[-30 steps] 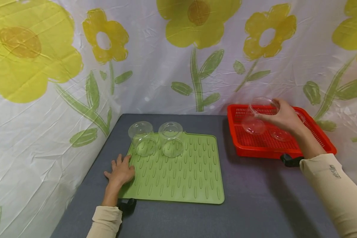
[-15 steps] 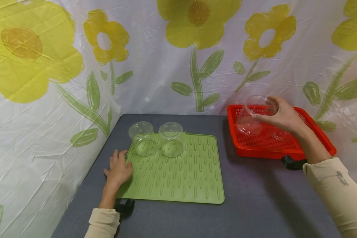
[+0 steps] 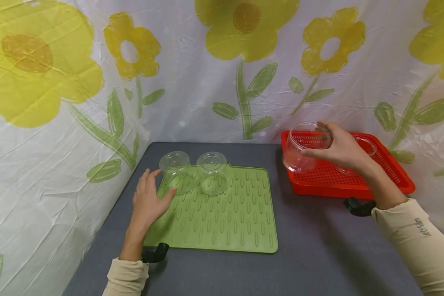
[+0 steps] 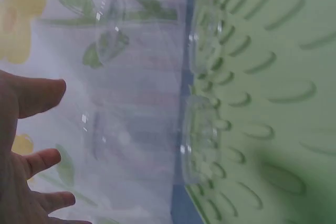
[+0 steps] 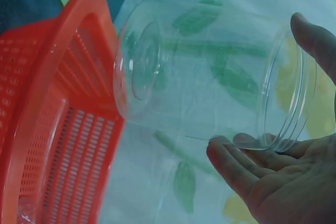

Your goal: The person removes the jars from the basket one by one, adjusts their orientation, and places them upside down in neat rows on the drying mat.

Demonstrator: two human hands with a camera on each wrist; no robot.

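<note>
My right hand [image 3: 341, 147] holds a clear plastic cup [image 3: 302, 149] by its rim, lifted and tilted over the left end of the red basket [image 3: 311, 188]. The right wrist view shows this cup [image 5: 205, 77] lying sideways between thumb and fingers [image 5: 236, 163], with the basket [image 5: 37, 108] below. Two clear cups [image 3: 176, 171] [image 3: 212, 172] stand upside down at the far left of the green ribbed mat [image 3: 222, 218]. My left hand [image 3: 148, 199] hovers with straight fingers next to the left cup and holds nothing. In the left wrist view those cups [image 4: 152, 129] are close before my fingers [image 4: 37, 95].
More clear cups [image 3: 362, 146] lie in the red basket at the right. The grey table [image 3: 311, 255] is backed by a white curtain with yellow flowers [image 3: 244, 24] on the left and far sides. Black wrist straps [image 3: 153, 253] show on both arms.
My right hand has carried the cup leftward to the basket's left end. My left hand has lifted off the mat's edge and moved up toward the left cup.
</note>
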